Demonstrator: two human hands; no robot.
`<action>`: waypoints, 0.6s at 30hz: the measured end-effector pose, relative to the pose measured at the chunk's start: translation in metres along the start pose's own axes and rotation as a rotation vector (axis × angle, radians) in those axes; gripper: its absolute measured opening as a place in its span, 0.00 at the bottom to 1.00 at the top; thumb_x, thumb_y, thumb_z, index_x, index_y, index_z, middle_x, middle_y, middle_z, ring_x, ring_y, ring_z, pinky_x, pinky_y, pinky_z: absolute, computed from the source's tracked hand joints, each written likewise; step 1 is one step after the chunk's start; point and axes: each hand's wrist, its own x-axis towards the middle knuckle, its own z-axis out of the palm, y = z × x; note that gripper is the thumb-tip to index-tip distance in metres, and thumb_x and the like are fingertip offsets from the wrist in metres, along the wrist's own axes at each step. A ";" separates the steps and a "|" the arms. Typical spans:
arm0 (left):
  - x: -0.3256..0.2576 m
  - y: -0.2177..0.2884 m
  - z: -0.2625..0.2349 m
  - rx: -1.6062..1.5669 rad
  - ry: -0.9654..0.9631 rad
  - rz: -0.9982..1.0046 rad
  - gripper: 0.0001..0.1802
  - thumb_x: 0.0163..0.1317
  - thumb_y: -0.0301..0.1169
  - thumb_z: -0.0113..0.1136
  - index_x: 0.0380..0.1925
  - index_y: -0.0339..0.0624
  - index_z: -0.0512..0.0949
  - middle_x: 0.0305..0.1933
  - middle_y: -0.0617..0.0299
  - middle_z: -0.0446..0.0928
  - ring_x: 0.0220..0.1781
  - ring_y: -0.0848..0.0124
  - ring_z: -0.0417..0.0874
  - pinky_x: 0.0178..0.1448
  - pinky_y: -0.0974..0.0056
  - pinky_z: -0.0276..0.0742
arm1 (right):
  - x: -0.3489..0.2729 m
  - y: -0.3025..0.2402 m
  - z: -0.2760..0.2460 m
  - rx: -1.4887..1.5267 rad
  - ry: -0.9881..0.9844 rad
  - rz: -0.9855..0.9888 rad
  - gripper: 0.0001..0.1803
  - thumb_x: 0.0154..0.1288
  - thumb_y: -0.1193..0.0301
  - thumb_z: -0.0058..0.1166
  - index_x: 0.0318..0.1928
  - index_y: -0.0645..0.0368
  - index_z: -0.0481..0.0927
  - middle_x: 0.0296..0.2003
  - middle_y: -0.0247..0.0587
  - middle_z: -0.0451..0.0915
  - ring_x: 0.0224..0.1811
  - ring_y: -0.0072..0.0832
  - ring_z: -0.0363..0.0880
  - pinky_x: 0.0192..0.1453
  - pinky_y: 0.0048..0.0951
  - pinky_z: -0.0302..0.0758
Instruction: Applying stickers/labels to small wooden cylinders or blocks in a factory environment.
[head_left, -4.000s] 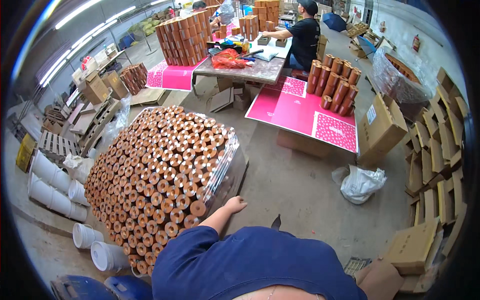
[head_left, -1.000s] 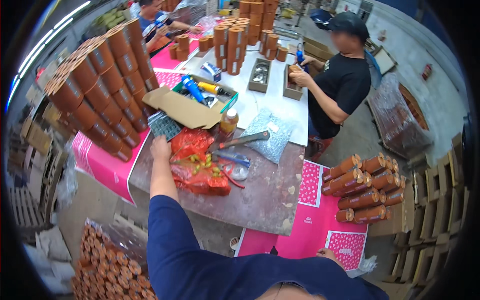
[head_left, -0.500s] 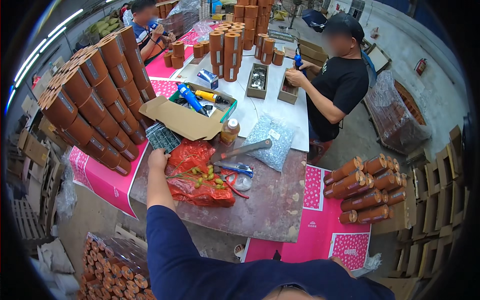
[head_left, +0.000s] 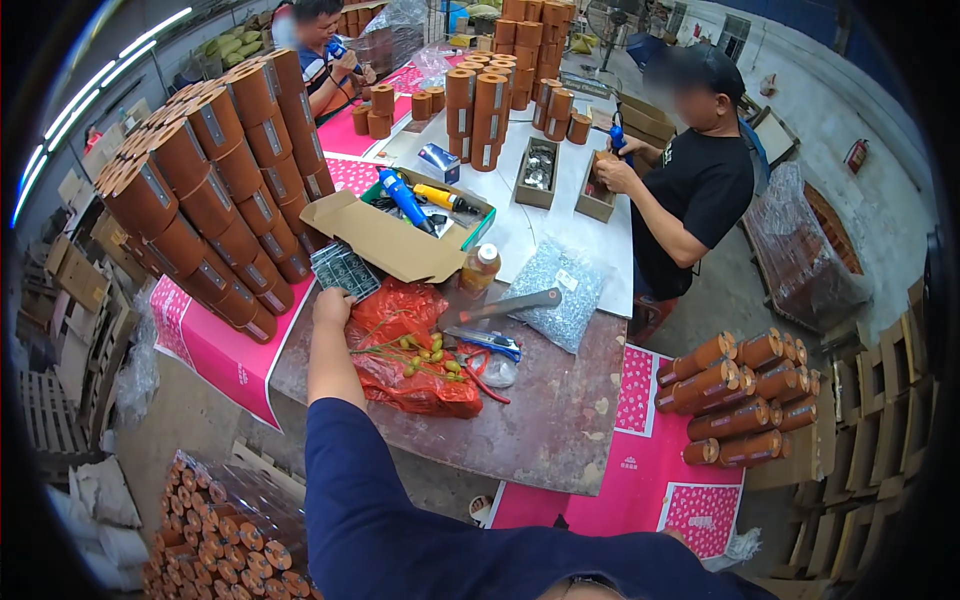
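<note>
My left hand point(head_left: 333, 306) reaches over the table to a dark sheet with a grid of pale-edged rectangles point(head_left: 344, 271). Its fingers are closed at the sheet's near edge, partly hidden by the hand itself. Beside the hand, a crumpled red plastic bag point(head_left: 405, 350) carries a sprig of small green-yellow fruits point(head_left: 425, 355). An open cardboard box point(head_left: 385, 238) stands just beyond the sheet, with a blue power tool point(head_left: 405, 200) and a yellow one point(head_left: 445, 197) in it. My right hand does not show.
Tall stacks of brown cylinders point(head_left: 205, 190) rise at the left. Right of the bag lie a utility knife point(head_left: 487, 342), a long dark-handled tool point(head_left: 515, 303), a bottle point(head_left: 480, 268) and a bag of small silvery parts point(head_left: 560, 295). Two people work across the table, one nearby at right point(head_left: 690, 180).
The whole view has shifted slightly right, as my head has moved. My left hand remains at the dark sheet's near edge; the sheet has hardly moved against the box.
</note>
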 end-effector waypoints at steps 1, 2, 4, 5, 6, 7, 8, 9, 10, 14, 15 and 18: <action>0.000 0.001 0.000 -0.014 0.004 -0.007 0.13 0.47 0.38 0.59 0.32 0.45 0.80 0.36 0.50 0.77 0.41 0.56 0.77 0.47 0.56 0.71 | 0.007 0.021 0.004 0.025 -0.010 0.024 0.15 0.47 0.67 0.60 0.32 0.66 0.76 0.27 0.44 0.78 0.30 0.27 0.77 0.35 0.26 0.74; -0.001 0.004 -0.001 0.014 0.014 -0.001 0.12 0.48 0.38 0.57 0.30 0.45 0.80 0.35 0.50 0.77 0.41 0.56 0.77 0.46 0.56 0.72 | 0.008 0.027 0.005 0.052 -0.023 0.049 0.15 0.47 0.67 0.60 0.32 0.66 0.76 0.27 0.44 0.79 0.30 0.28 0.78 0.35 0.26 0.74; -0.004 0.009 -0.004 0.070 0.035 0.012 0.10 0.51 0.36 0.54 0.27 0.44 0.80 0.34 0.51 0.77 0.40 0.56 0.77 0.45 0.55 0.72 | 0.011 0.034 0.006 0.032 -0.020 0.034 0.16 0.47 0.66 0.59 0.32 0.66 0.77 0.27 0.45 0.79 0.31 0.31 0.78 0.36 0.27 0.74; -0.003 0.007 0.001 0.116 0.046 0.033 0.10 0.51 0.35 0.52 0.26 0.43 0.79 0.33 0.51 0.77 0.40 0.56 0.78 0.44 0.55 0.73 | 0.010 0.035 0.005 0.020 -0.018 0.028 0.16 0.47 0.65 0.59 0.33 0.65 0.77 0.27 0.45 0.79 0.32 0.32 0.78 0.37 0.27 0.74; -0.004 0.003 0.002 0.186 0.069 0.045 0.10 0.52 0.34 0.50 0.25 0.43 0.79 0.32 0.51 0.77 0.39 0.56 0.78 0.43 0.55 0.73 | -0.002 -0.011 -0.006 -0.027 -0.023 0.018 0.16 0.47 0.65 0.59 0.33 0.65 0.77 0.27 0.45 0.79 0.32 0.33 0.79 0.37 0.28 0.74; -0.006 -0.002 0.004 0.246 0.083 0.056 0.10 0.53 0.33 0.48 0.24 0.42 0.78 0.31 0.51 0.77 0.39 0.56 0.78 0.42 0.55 0.73 | -0.033 -0.082 -0.027 -0.081 -0.020 0.015 0.17 0.47 0.64 0.59 0.34 0.65 0.77 0.28 0.46 0.79 0.32 0.34 0.79 0.38 0.28 0.74; -0.009 0.001 0.004 0.232 0.113 0.031 0.10 0.53 0.32 0.47 0.24 0.42 0.78 0.31 0.51 0.77 0.38 0.56 0.78 0.41 0.55 0.74 | -0.071 -0.152 -0.051 -0.135 -0.008 0.022 0.17 0.47 0.64 0.58 0.34 0.65 0.77 0.28 0.46 0.79 0.33 0.34 0.79 0.38 0.29 0.74; -0.010 0.013 0.006 0.199 0.137 0.021 0.10 0.54 0.30 0.45 0.25 0.42 0.77 0.31 0.50 0.77 0.38 0.56 0.78 0.40 0.55 0.74 | -0.054 -0.111 -0.041 0.008 0.000 0.059 0.17 0.48 0.64 0.58 0.35 0.65 0.77 0.29 0.46 0.79 0.33 0.34 0.79 0.38 0.28 0.74; -0.011 0.021 0.005 0.177 0.165 0.008 0.10 0.54 0.29 0.44 0.25 0.41 0.76 0.32 0.50 0.77 0.37 0.56 0.78 0.39 0.55 0.74 | -0.038 -0.078 -0.030 0.155 0.004 0.089 0.17 0.48 0.64 0.58 0.35 0.65 0.77 0.29 0.47 0.79 0.34 0.34 0.79 0.39 0.28 0.74; -0.013 0.016 -0.016 0.166 0.361 0.086 0.07 0.52 0.26 0.44 0.27 0.42 0.72 0.31 0.53 0.76 0.34 0.56 0.78 0.35 0.55 0.74 | -0.055 -0.146 -0.044 -0.049 -0.064 0.018 0.19 0.48 0.63 0.58 0.37 0.65 0.76 0.32 0.48 0.79 0.36 0.34 0.78 0.41 0.29 0.73; -0.011 0.013 -0.018 0.164 0.399 0.123 0.06 0.51 0.26 0.44 0.28 0.42 0.71 0.31 0.53 0.75 0.34 0.56 0.78 0.34 0.54 0.73 | -0.056 -0.146 -0.044 -0.064 -0.052 -0.007 0.19 0.48 0.63 0.58 0.38 0.65 0.76 0.32 0.48 0.79 0.37 0.34 0.78 0.41 0.29 0.73; -0.020 0.027 -0.045 0.134 0.531 0.210 0.04 0.52 0.26 0.44 0.27 0.42 0.69 0.30 0.53 0.75 0.31 0.55 0.77 0.33 0.54 0.72 | -0.042 -0.128 -0.034 -0.117 -0.054 -0.065 0.20 0.49 0.63 0.58 0.39 0.65 0.75 0.34 0.48 0.78 0.38 0.34 0.78 0.42 0.30 0.73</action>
